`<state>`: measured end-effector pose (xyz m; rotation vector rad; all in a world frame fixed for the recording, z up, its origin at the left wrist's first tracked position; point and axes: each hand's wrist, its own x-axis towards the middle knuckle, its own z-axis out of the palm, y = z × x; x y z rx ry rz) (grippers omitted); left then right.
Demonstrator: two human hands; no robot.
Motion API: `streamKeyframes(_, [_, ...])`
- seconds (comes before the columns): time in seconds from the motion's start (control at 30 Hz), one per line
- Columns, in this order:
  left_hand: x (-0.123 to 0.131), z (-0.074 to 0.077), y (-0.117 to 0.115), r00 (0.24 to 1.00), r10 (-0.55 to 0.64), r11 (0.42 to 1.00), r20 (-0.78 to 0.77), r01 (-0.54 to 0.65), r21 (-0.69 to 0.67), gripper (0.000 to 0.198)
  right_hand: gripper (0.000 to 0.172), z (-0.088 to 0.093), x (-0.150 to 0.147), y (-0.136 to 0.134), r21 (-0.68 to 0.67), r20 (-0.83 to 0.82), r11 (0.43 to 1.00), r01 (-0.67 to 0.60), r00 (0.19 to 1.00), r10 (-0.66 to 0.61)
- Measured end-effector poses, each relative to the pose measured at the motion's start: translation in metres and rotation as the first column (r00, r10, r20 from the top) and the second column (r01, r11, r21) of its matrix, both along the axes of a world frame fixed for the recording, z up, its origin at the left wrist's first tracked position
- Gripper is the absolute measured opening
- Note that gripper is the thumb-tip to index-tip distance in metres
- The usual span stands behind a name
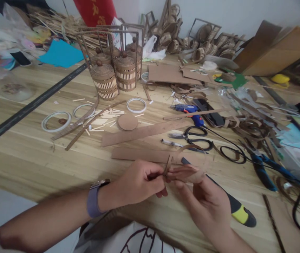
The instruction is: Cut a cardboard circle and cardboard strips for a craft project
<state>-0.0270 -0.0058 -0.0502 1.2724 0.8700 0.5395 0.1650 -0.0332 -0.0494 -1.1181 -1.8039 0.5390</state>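
Note:
Near the front of the table, my left hand [141, 179] pinches the end of a thin brown strip [168, 163], which looks like cardboard. My right hand [210, 202] meets it there, its fingers closed on the same brown strip, part of which curves up in a blurred loop above the palm. The fingers cover the spot where the strip crosses itself. Under and beside the right hand lies a tool with a black and yellow handle [241, 212]. A flat cardboard band [139, 154] lies just beyond both hands.
Scissors [209, 143], a pen [172, 142], a blue glue gun [199, 120] and a phone [209, 112] lie ahead. Pliers [264, 172] are on the right. Lidded woven canisters [104, 80] stand behind tape rolls [56, 121], small sticks [110, 113] and a cardboard disc [127, 122].

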Motion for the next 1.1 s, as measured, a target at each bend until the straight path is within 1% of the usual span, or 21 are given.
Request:
streamKeyframes(0.07, [-0.001,0.000,0.000,1.000,-0.018,1.000,-0.001,0.018,0.007,0.016,0.006,0.000,-0.001,0.002,-0.133,-0.148,0.991,-0.023,0.989,0.003])
streamKeyframes(0.13, [-0.001,0.000,0.000,0.999,-0.034,0.999,0.009,0.034,0.006,0.016,0.010,0.001,-0.003,0.005,-0.225,-0.297,0.971,-0.086,0.955,0.016])
streamKeyframes(0.2, [-0.001,-0.001,-0.001,0.999,-0.036,0.999,0.018,0.036,0.001,0.017,0.014,0.001,-0.005,0.006,-0.256,-0.377,0.958,-0.129,0.926,0.024])
streamKeyframes(0.27, [-0.001,-0.002,-0.001,0.999,-0.028,1.000,0.036,0.028,0.000,0.019,0.011,0.000,-0.005,0.006,-0.246,-0.377,0.961,-0.127,0.926,0.026])
streamKeyframes(0.33, [-0.002,-0.003,0.000,0.998,-0.022,1.000,0.053,0.022,0.006,0.023,0.007,-0.002,-0.005,0.004,-0.205,-0.300,0.975,-0.087,0.954,0.022])
streamKeyframes(0.4, [-0.002,-0.003,0.001,0.998,-0.015,1.000,0.055,0.014,0.024,0.027,0.004,-0.003,-0.003,0.001,-0.123,-0.150,0.992,-0.024,0.989,0.005])
streamKeyframes(0.47, [-0.001,-0.003,0.001,0.999,-0.019,0.998,0.039,0.017,0.054,0.031,0.007,-0.005,-0.002,-0.001,0.014,0.021,1.000,0.011,1.000,-0.011])
streamKeyframes(0.53, [0.000,-0.003,0.001,0.999,-0.021,0.996,0.025,0.019,0.086,0.031,0.012,-0.005,-0.002,-0.002,0.149,0.156,0.989,0.006,0.987,-0.029])
streamKeyframes(0.6, [0.001,-0.003,0.001,1.000,-0.013,0.994,0.012,0.012,0.105,0.029,0.018,-0.006,-0.003,-0.003,0.218,0.223,0.976,-0.004,0.974,-0.045])
streamKeyframes(0.67, [0.001,-0.003,-0.001,1.000,-0.005,0.994,-0.001,0.005,0.108,0.030,0.022,-0.006,-0.004,-0.003,0.224,0.240,0.974,0.000,0.969,-0.056])
streamKeyframes(0.77, [0.001,-0.002,-0.003,1.000,-0.022,0.996,0.003,0.022,0.087,0.029,0.021,-0.008,-0.003,-0.004,0.172,0.198,0.985,0.027,0.978,-0.062])
streamKeyframes(0.87, [-0.001,-0.002,-0.003,0.999,-0.044,0.994,-0.022,0.046,0.094,0.029,0.015,-0.012,0.001,-0.006,0.020,0.075,0.997,0.074,0.994,-0.075])
streamKeyframes(0.97, [-0.003,-0.002,-0.001,0.997,-0.060,0.988,-0.055,0.068,0.141,0.030,0.013,-0.014,0.002,-0.007,-0.104,-0.040,0.990,0.099,0.994,-0.103])
streamKeyframes(1.03, [-0.004,-0.001,0.000,0.996,-0.076,0.985,-0.049,0.083,0.150,0.031,0.009,-0.013,0.001,-0.004,-0.156,-0.126,0.983,0.092,0.986,-0.113])
streamKeyframes(1.1, [-0.005,0.001,0.001,0.994,-0.102,0.982,-0.042,0.107,0.157,0.032,0.009,-0.012,-0.001,-0.001,-0.213,-0.251,0.976,0.039,0.963,-0.093])
